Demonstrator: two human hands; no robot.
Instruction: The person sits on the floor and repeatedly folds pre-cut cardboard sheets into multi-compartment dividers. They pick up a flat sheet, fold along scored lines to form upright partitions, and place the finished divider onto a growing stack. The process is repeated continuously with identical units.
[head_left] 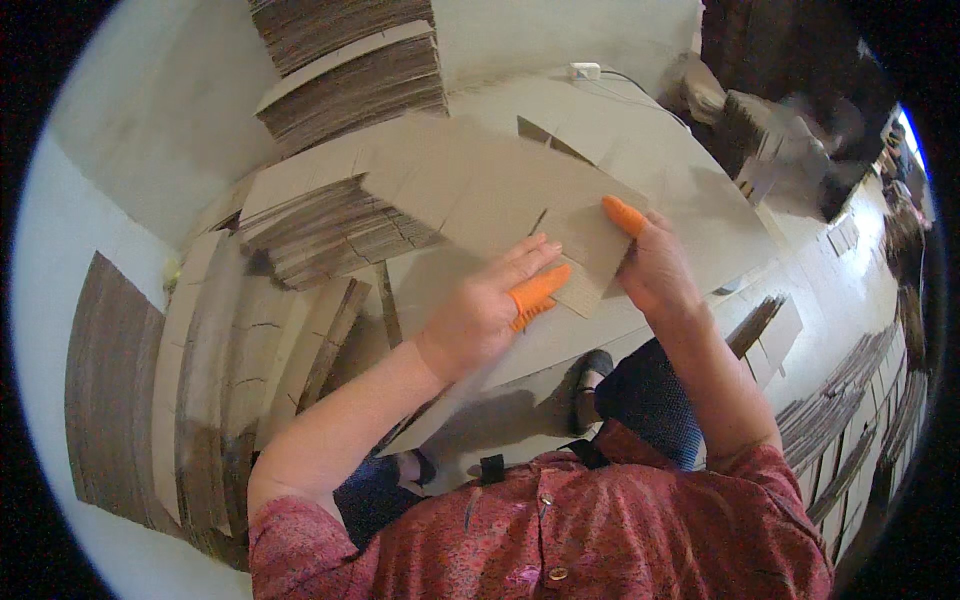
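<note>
A long, slotted sheet of brown cardboard (480, 175) stretches over the pale table, and its near end lies between my hands. My right hand (660, 268) grips this end at the right edge, orange cover on the thumb on top, the other fingers hidden beneath. On the sheet's near side rests my left hand (485, 305), fingers stretched out flat and its thumb also in an orange cover. A narrow cardboard flap (583, 292) shows between the two hands. Left of the sheet, a stack of cut cardboard pieces (335, 230) lies fanned on the table.
Tall cardboard stacks (350, 85) stand against the back wall. More upright sheets (205, 380) lean at the left, and bundles (840, 420) lie on the floor at the right. A white socket box (584, 71) with a cable sits at the table's (700, 215) far edge.
</note>
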